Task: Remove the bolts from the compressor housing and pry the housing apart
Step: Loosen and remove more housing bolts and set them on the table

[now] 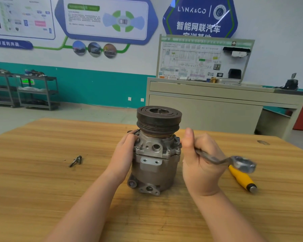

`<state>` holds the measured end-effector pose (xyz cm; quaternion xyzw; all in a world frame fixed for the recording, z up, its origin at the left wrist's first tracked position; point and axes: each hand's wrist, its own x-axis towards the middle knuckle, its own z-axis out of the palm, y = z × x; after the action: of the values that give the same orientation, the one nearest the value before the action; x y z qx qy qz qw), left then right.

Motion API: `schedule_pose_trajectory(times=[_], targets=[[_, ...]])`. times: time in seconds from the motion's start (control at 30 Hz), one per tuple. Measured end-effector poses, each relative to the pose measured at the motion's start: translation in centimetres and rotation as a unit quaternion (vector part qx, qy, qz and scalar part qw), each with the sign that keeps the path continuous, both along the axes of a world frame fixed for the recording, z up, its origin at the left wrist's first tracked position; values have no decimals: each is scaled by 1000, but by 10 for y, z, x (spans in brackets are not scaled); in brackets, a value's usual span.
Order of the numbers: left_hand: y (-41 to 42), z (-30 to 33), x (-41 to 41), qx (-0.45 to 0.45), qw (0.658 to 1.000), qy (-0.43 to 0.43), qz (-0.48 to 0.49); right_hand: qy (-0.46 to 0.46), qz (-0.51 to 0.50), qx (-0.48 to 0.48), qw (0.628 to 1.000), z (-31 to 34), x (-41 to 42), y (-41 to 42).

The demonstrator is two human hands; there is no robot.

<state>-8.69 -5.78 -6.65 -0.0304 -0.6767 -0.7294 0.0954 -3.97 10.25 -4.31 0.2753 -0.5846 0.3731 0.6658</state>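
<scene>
On the wooden surface (42, 180) the compressor (156, 154), likely heavy, rigid metal, is steadied by the left hand (124, 154) curled against its flange while the right hand (201, 159) has a closed grip on the wrench (222, 160).

Matt grey cast-metal compressor housing (154, 165) on grainy wood table (42, 172)

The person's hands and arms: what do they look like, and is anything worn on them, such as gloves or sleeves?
Both are bare. The left hand and the right hand wear no gloves, and no ring, watch or bracelet shows. Both forearms are uncovered up to the bottom edge of the picture, so no sleeve is visible. The right thumbnail is short and unpainted.
</scene>
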Motion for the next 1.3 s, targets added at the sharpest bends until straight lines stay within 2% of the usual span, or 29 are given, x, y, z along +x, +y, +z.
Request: schedule_pose_trajectory(times=[0.1, 0.17, 0.2, 0.27, 0.33, 0.47, 0.5, 0.53, 0.57, 0.6, 0.7, 0.73, 0.77, 0.97, 1.17, 1.3], targets=[[-1, 0, 0, -1, 1000, 3, -4, 13, -50, -2, 999, -2, 2, -4], [-1, 0, 1, -4, 1000, 1, -10, -38, 23, -115, 992, 0, 2, -6], [-1, 0, 1, -7, 1000, 0, -13, -77, 88, -211, 970, 3, 1, -6], [-1, 1, 2, -6, 1000, -2, -12, -168, 204, -398, 879, 12, -6, 0], [-1, 2, 3, -2, 1000, -1, -12, -282, 269, -473, 790, 20, -21, 14], [0, 2, 3, 8, 1000, -8, -7, -476, 455, -457, 598, 26, -42, 39], [0, 2, 3, 9, 1000, -11, -7, -494, 484, -442, 571, 25, -43, 41], [0, 2, 2, 8, 1000, -13, -8, -496, 500, -433, 563, 24, -42, 41], [-1, 2, 2, 5, 1000, -13, -10, -480, 498, -427, 582, 23, -41, 41], [-1, 2, 3, 2, 1000, -12, -12, -449, 476, -419, 629, 21, -40, 41], [0, 3, 3, 5, 1000, -10, -18, -333, 331, -323, 822, 20, -29, 38], [0, 2, 3, 5, 1000, -9, -18, -301, 283, -279, 867, 19, -26, 37], [-1, 2, 3, 2, 1000, -8, -19, -273, 253, -244, 895, 19, -22, 36], [-2, 1, 3, -12, 1000, -8, -17, -172, 209, -119, 955, 22, -6, 27], [-2, 0, 1, -13, 1000, -7, -20, -153, 179, 3, 972, 16, -2, 22], [-3, -1, -1, -14, 1000, 2, -18, -86, 130, 60, 986, 8, -4, 11]])
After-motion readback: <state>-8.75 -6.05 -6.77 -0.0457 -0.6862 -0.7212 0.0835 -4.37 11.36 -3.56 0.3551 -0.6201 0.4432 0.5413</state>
